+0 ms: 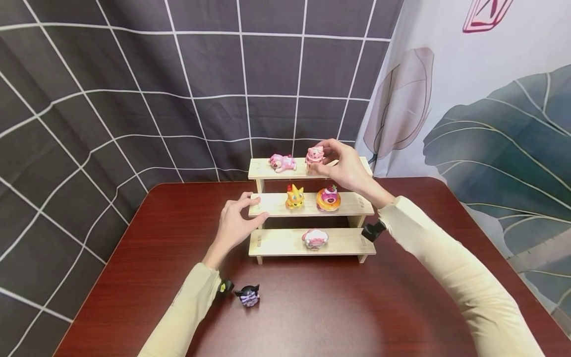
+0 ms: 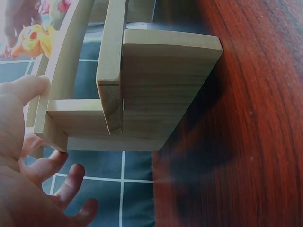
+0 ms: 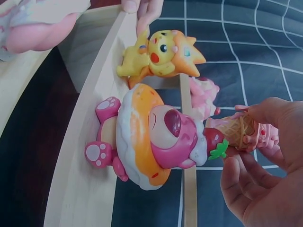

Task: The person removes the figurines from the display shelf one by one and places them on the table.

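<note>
In the head view my right hand pinches a pink figure at the top tier of the wooden stand; the right wrist view shows its waffle-cone part between thumb and fingers. My left hand grips the left end of the middle tier, thumb on one side and fingers on the other. A lying pink figure is on the top tier. On the middle tier are a yellow figure and a donut-ringed figure. A pink-and-white figure sits on the bottom tier.
A small black-and-purple figure lies on the red-brown table, by the left wrist. Behind the table hangs a dark cloth with white grid lines, with a pale leaf-patterned cloth at the right.
</note>
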A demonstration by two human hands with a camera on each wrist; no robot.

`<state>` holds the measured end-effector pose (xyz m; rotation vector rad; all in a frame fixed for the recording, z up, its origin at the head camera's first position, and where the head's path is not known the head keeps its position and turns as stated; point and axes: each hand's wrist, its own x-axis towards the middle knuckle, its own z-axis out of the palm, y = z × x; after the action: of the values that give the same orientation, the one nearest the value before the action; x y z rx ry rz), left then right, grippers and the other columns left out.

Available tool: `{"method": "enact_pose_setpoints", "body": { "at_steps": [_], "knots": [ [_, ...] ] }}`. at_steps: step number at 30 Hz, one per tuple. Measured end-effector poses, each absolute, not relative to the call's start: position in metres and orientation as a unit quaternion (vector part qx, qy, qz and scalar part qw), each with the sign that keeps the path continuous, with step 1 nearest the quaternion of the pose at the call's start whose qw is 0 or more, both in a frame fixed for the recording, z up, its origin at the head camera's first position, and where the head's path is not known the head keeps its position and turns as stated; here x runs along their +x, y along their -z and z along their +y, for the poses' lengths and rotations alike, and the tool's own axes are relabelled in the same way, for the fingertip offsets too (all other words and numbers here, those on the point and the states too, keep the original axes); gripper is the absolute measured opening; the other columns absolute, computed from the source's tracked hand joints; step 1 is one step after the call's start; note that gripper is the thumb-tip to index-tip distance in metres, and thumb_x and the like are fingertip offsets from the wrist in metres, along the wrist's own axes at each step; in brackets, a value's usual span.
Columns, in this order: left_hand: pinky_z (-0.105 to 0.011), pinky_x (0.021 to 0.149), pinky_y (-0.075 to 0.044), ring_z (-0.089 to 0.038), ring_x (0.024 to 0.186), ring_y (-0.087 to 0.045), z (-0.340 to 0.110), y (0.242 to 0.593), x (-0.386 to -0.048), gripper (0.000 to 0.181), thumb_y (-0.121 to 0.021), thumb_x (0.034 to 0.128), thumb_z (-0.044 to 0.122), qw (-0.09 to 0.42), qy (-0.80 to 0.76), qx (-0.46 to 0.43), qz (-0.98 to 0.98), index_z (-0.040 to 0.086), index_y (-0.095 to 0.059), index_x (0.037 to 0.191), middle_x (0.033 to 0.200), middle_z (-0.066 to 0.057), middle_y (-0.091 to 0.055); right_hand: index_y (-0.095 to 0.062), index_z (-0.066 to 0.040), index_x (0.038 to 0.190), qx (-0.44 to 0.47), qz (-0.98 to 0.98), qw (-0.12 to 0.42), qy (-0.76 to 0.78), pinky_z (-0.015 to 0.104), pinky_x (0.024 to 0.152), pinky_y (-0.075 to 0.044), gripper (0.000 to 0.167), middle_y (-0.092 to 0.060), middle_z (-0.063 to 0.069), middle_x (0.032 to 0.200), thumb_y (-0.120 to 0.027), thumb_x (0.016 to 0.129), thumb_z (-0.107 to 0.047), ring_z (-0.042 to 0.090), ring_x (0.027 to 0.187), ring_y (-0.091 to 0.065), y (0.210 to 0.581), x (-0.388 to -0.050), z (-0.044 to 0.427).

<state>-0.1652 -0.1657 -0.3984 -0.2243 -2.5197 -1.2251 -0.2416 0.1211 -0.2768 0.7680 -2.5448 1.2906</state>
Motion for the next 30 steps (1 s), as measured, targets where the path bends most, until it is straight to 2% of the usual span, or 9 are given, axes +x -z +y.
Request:
{"method": "enact_pose_setpoints", "body": {
  "at_steps": [8, 13, 22, 30],
  "knots": [
    [-0.048, 0.083, -0.041, -0.031, 0.107, -0.050, -0.166, 0.398, -0.164, 0.046, -0.084, 0.0797, 0.034, 0.163, 0.431, -0.072, -0.885, 0.012, -0.075, 0.120, 0.141, -0.007, -0.058, -0.063, 0.000, 0.120, 0.278, -0.848, 0.110, -0.437, 0.023, 0.069, -0.048, 0.042, -0.068, 0.014, 0.107, -0.080, 0.082, -0.008, 0.026, 0.085, -0.067, 0.277, -0.234, 0.121],
    [-0.048, 0.083, -0.041, -0.031, 0.106, -0.051, -0.167, 0.399, -0.164, 0.046, -0.084, 0.0799, 0.034, 0.166, 0.430, -0.074, -0.884, 0.011, -0.075, 0.119, 0.140, -0.008, -0.059, -0.064, 0.000, 0.119, 0.288, -0.843, 0.115, -0.439, 0.024, 0.065, -0.050, 0.042, -0.069, 0.013, 0.104, -0.081, 0.081, -0.007, 0.026, 0.084, -0.068, 0.276, -0.228, 0.120],
    [-0.048, 0.083, -0.040, -0.032, 0.106, -0.050, -0.166, 0.398, -0.164, 0.046, -0.084, 0.0801, 0.033, 0.165, 0.431, -0.075, -0.884, 0.011, -0.075, 0.119, 0.141, -0.008, -0.058, -0.063, 0.000, 0.119, 0.294, -0.838, 0.105, -0.448, 0.031, 0.070, -0.053, 0.042, -0.068, 0.012, 0.104, -0.080, 0.081, -0.006, 0.025, 0.084, -0.068, 0.278, -0.219, 0.120],
    [-0.048, 0.083, -0.040, -0.032, 0.105, -0.050, -0.165, 0.397, -0.164, 0.047, -0.084, 0.0802, 0.033, 0.165, 0.431, -0.078, -0.884, 0.011, -0.075, 0.120, 0.140, -0.009, -0.058, -0.064, 0.000, 0.116, 0.295, -0.835, 0.114, -0.451, 0.028, 0.067, -0.052, 0.043, -0.069, 0.013, 0.104, -0.083, 0.079, -0.006, 0.025, 0.083, -0.068, 0.281, -0.213, 0.120]
  ]
}}
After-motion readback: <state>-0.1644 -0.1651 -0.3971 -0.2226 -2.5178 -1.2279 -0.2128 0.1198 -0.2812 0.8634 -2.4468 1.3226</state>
